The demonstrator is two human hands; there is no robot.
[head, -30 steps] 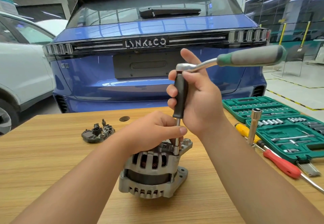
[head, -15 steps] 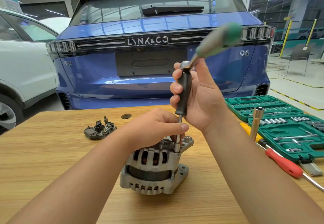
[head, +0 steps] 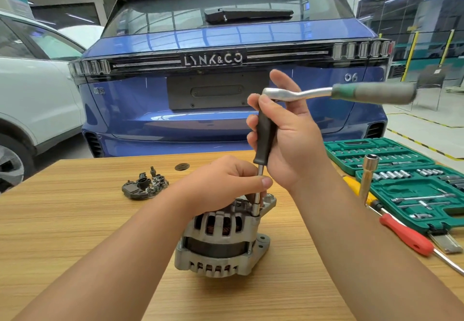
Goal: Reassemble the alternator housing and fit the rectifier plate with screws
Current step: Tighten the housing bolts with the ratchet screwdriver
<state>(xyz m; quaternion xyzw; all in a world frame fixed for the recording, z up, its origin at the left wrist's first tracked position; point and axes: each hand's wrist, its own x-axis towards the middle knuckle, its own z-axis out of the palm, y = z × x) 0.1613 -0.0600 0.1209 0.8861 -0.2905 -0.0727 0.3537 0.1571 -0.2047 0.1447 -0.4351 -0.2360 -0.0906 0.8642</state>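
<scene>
The alternator, a grey ribbed metal housing (head: 221,240), stands near the middle of the light wooden table (head: 75,220). A long driver with a black grip and thin steel shaft (head: 263,135) stands straight up on a bolt at its top edge. The right hand (head: 288,140) is wrapped round the black grip, and the silver ratchet with a green handle (head: 351,92) sticks out sideways from its top. The left hand (head: 226,182) pinches the thin shaft low down and rests on the housing. To do this well, I think the shaft should stay straight, the left hand should hold the housing steady, and the turns should be slow. The dark rectifier plate (head: 145,186) lies apart, further left, not fitted yet.
</scene>
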